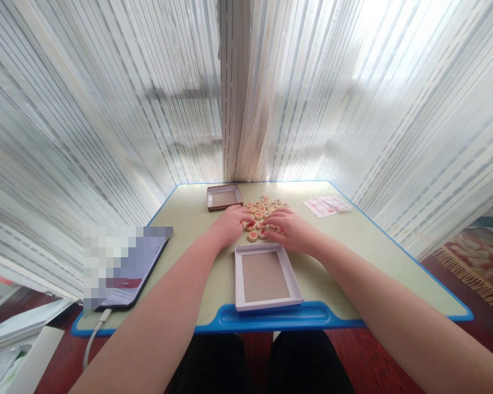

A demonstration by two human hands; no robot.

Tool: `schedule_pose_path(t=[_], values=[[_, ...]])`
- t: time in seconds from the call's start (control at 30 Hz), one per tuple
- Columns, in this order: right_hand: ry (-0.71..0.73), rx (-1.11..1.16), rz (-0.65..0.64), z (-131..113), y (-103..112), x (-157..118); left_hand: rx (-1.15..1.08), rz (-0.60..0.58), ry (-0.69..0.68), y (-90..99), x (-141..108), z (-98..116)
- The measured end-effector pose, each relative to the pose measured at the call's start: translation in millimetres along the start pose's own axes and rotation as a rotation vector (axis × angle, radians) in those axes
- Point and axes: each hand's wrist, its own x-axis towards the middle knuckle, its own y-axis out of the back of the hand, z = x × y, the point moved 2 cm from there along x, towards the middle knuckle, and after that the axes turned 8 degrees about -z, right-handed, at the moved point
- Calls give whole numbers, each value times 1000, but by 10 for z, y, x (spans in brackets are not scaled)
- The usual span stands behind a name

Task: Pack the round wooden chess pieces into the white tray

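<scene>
A loose heap of round wooden Chinese chess pieces (259, 215), marked with red and dark characters, lies in the middle of the table. At the heap's left edge is my left hand (230, 223), fingers stretched toward the pieces. My right hand (288, 229) rests over the right side of the heap with its fingers spread on the pieces, hiding some of them. Neither hand grips a piece that I can see. Just in front of the heap, nearer to me, lies a shallow white box tray (267, 276) with a bare brown bottom.
A brown box lid (225, 197) sits at the back left. The folded paper sheet (326, 206) lies at the back right. On the left edge stands a tablet (142, 276) with a white cable (91, 342). Curtains (181, 109) hang right behind the blue-edged table (365, 257).
</scene>
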Motion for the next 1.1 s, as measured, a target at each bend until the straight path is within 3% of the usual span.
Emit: schedule_pose_path(t=[0.37,0.63,1.1], values=[[20,-3,17,-41,75,-2,-22,46,-2,-3,-11,9],[17,-4,29,9,32,16,96,-25,-11,-13,-11,38],[-8,-13,54,31,46,6,23,8,-41,-54,3,-8]])
